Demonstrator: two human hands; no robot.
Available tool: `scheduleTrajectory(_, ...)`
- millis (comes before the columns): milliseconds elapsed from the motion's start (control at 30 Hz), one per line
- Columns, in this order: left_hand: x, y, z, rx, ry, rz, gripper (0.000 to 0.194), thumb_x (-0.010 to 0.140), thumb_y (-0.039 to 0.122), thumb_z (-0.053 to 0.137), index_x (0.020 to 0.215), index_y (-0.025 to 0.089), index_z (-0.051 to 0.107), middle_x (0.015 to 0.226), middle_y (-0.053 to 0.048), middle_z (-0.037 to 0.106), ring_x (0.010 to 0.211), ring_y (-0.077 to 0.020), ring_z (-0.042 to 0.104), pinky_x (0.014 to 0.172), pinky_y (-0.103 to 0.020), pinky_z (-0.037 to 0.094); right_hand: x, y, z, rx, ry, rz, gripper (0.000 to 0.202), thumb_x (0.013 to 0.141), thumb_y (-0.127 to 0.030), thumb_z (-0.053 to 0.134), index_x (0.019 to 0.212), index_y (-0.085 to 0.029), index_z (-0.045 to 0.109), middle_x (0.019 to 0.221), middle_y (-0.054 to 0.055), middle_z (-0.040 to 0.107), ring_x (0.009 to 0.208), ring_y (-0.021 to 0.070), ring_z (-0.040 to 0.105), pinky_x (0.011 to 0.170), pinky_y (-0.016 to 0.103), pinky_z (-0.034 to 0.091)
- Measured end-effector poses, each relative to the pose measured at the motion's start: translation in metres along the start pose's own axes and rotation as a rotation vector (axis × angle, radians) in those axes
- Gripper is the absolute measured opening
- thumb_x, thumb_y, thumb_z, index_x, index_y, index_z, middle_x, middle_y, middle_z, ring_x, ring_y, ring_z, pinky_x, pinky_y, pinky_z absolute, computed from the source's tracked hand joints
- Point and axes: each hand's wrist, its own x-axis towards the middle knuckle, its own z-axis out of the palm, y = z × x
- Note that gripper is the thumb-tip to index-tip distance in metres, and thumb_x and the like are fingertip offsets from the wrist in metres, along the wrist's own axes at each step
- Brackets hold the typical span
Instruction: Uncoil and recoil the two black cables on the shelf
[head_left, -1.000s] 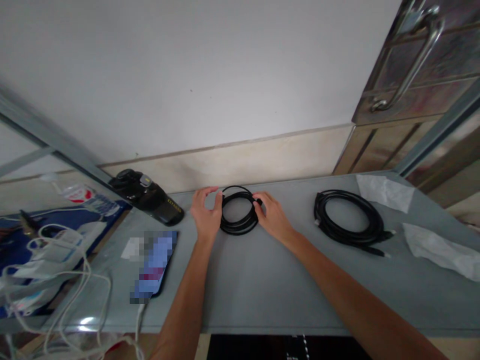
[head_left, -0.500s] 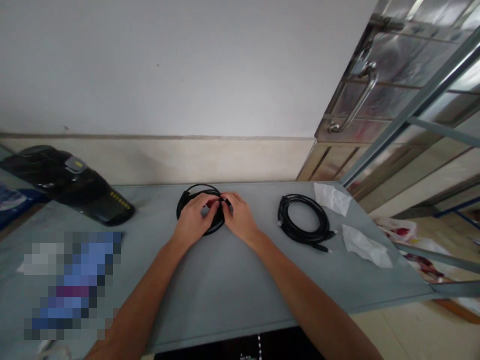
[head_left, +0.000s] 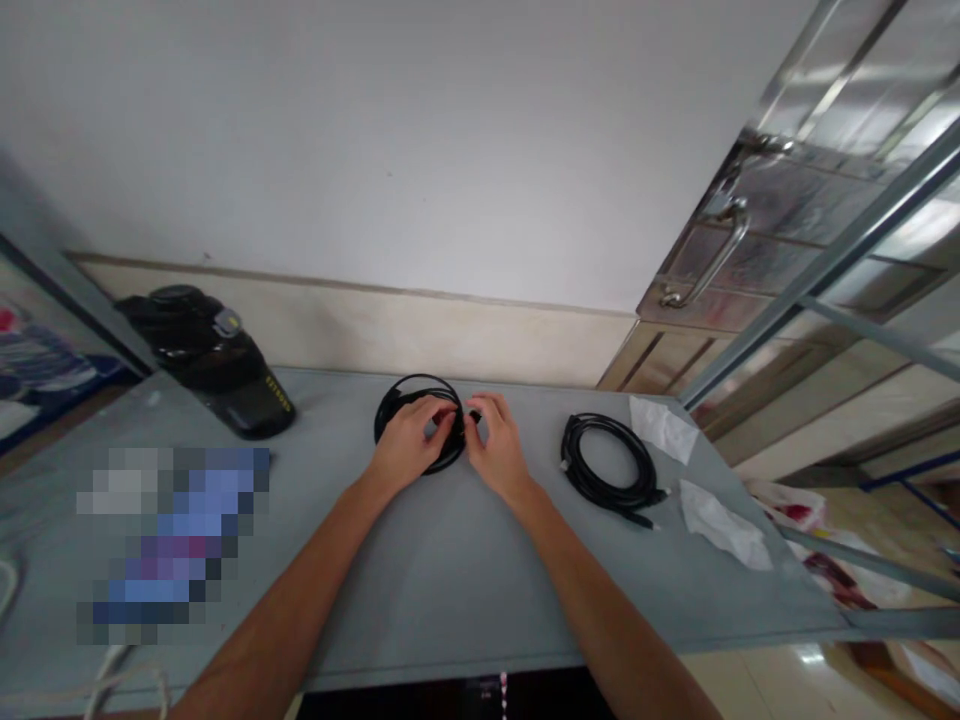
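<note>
A coil of black cable (head_left: 385, 408) lies on the grey table near the wall, one loop standing out above the rest. My left hand (head_left: 409, 443) is closed on the coil's right side, its thumb and fingers pinching the strands and hiding part of the ring. Just to the right, my right hand (head_left: 498, 446) has its thumb and fingers curled about a small black piece (head_left: 474, 416), too small to name. A slim gap separates the two hands. Farther right rests a second black cable coil (head_left: 609, 495), bound at its upper left, with plug ends pointing right.
Two crumpled white tissues (head_left: 724, 525) lie beyond the second coil. On the left stand a black bottle (head_left: 225, 365) and a pixelated blue item (head_left: 187, 540), with a pale cord (head_left: 112, 670) below. A metal frame post (head_left: 810, 280) rises at the right.
My right hand has parted from my left, moving slightly right with the small black piece. My left hand stays on the coil. The camera view has shifted.
</note>
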Motion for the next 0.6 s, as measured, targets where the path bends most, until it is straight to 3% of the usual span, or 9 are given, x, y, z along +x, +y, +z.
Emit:
scheduleTrajectory(167,-0.002,-0.003,0.003,-0.001,0.033,-0.011,0.017,0.113,0.028,0.06,0.117,0.022,0.075,0.11,-0.007,0.082,0.098,-0.0261,0.078,0.097,-0.043,0.059,-0.015,-0.006,-0.057,-0.216,-0.019,-0.006,0.028,0.114,-0.033,0.056,0.138,-0.025,0.067,0.142,0.013,0.071,0.137,0.0271,0.069,0.124,0.048,0.056)
scheduleTrajectory(433,-0.002,-0.003,0.004,-0.047,0.031,-0.036,0.021,0.112,0.031,0.056,0.111,0.023,0.075,0.112,-0.009,0.084,0.108,-0.0307,0.078,0.102,-0.047,0.059,-0.095,0.019,-0.184,-0.731,-0.179,0.122,0.049,0.106,-0.057,0.07,0.141,-0.023,0.072,0.145,0.018,0.073,0.137,0.0405,0.069,0.119,0.062,0.055)
scheduleTrajectory(533,-0.002,-0.003,0.002,-0.072,0.029,-0.043,0.022,0.111,0.033,0.055,0.111,0.024,0.075,0.113,-0.009,0.084,0.108,-0.031,0.079,0.101,-0.046,0.059,-0.111,0.023,-0.207,-0.742,-0.268,0.164,0.036,0.11,-0.052,0.063,0.128,-0.024,0.077,0.133,0.014,0.079,0.128,0.037,0.074,0.116,0.057,0.057)
scheduleTrajectory(600,-0.002,-0.003,0.0,-0.091,0.031,-0.048,0.022,0.11,0.034,0.055,0.11,0.024,0.075,0.114,-0.009,0.084,0.109,-0.0312,0.079,0.102,-0.045,0.06,-0.113,0.021,-0.213,-0.711,-0.26,0.183,0.035,0.113,-0.048,0.053,0.118,-0.023,0.078,0.124,0.014,0.082,0.119,0.0341,0.078,0.111,0.054,0.059)
